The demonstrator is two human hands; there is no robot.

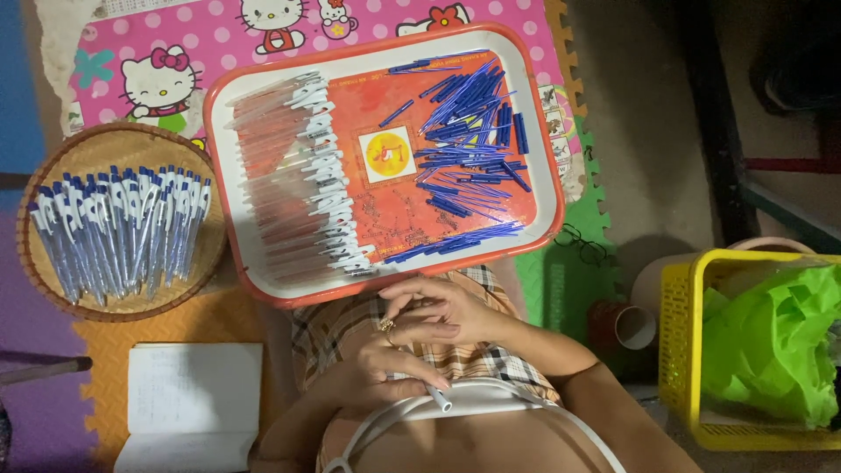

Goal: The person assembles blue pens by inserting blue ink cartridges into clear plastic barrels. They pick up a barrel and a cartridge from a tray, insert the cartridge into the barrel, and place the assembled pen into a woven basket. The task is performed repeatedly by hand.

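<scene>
- Two hands meet in the person's lap in the head view, just below the near rim of the tray (pixel 263 298).
- Left hand (pixel 385 368) lies lower, fingers curled and pressed around a clear pen barrel (pixel 435 398); the barrel's open end sticks out past the fingertips toward the right.
- Right hand (pixel 442 311) rests on top of the left, fingers bent together and touching it; whether it pinches anything of its own I cannot tell. A ring shows where the two hands meet.
- Only the tip of the barrel is visible; the rest is hidden inside the left fist.
- On the tray, a row of clear barrels with white clips (pixel 307 175) fills the left half, and a loose heap of blue refills (pixel 469 149) lies on the right half, well apart from the hands.
- Left of the tray sits a round woven basket (pixel 53 271) holding finished pens with blue and white parts (pixel 123 228).
- Below the basket lies an open notebook (pixel 193 403) on the foam mat.
- Far right stands a yellow plastic basket (pixel 679 350) with a green bag (pixel 775 342) in it.
</scene>
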